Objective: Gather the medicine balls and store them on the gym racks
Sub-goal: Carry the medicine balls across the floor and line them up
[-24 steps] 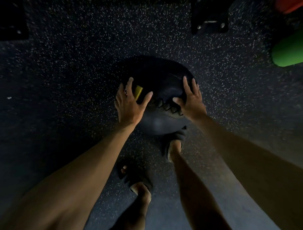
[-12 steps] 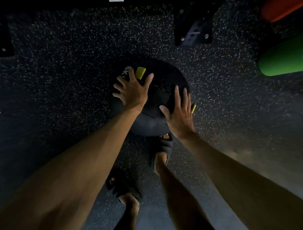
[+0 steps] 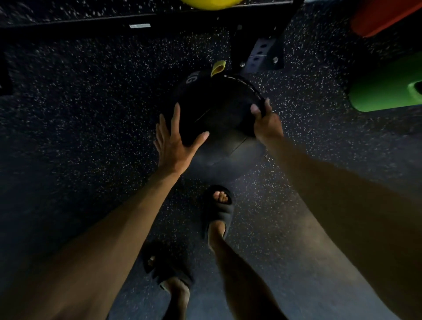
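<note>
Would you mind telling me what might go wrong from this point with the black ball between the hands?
The left hand lies flat with spread fingers on the black medicine ball; only the right hand curls round its edge, so it might slip.
The open-toed sandal is just below the ball; a drop could hit the toes.
The rack bracket stands close ahead; the ball may bump it.

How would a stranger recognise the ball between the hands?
Over the dark speckled rubber floor, near the bolted black rack foot, find the round black stitched medicine ball between the left hand and right hand. Unlike the green block, orange block and yellow ball nearby, it is black with a yellow tab.
</note>
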